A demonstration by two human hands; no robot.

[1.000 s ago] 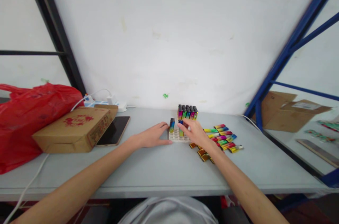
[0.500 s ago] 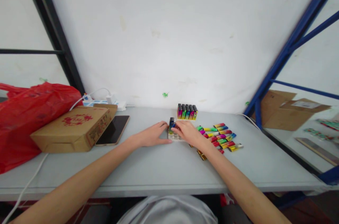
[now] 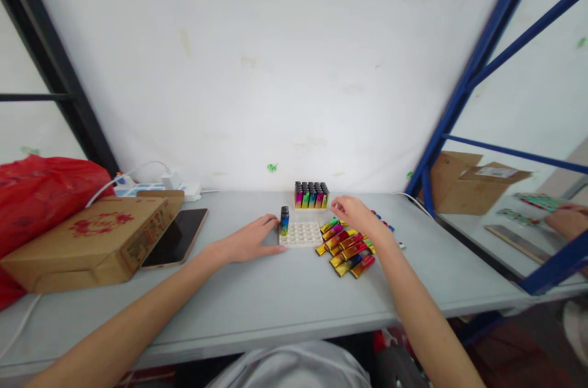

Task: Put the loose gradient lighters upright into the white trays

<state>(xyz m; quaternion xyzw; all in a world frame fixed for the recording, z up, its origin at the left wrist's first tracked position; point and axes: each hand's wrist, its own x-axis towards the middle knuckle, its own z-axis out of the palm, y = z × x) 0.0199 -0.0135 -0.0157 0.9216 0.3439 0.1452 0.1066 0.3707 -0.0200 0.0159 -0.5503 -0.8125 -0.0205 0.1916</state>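
A white tray with round sockets (image 3: 303, 234) lies mid-table, with rainbow lighters (image 3: 285, 220) standing at its far left corner. My left hand (image 3: 250, 239) rests flat and open against the tray's left edge. My right hand (image 3: 356, 215) hovers over a heap of loose rainbow lighters (image 3: 345, 247) to the tray's right, fingers loosely spread, nothing visibly in it. A full tray of upright lighters (image 3: 311, 194) stands behind by the wall.
A cardboard box (image 3: 87, 241) and a red plastic bag (image 3: 34, 192) sit at the left, a dark phone (image 3: 173, 240) beside the box. A power strip (image 3: 160, 190) lies by the wall. A blue rack (image 3: 463, 94) stands on the right.
My right hand left the socket tray and moved right, over the loose lighters. The camera view shifted to the right. My left hand stayed at the tray's edge.
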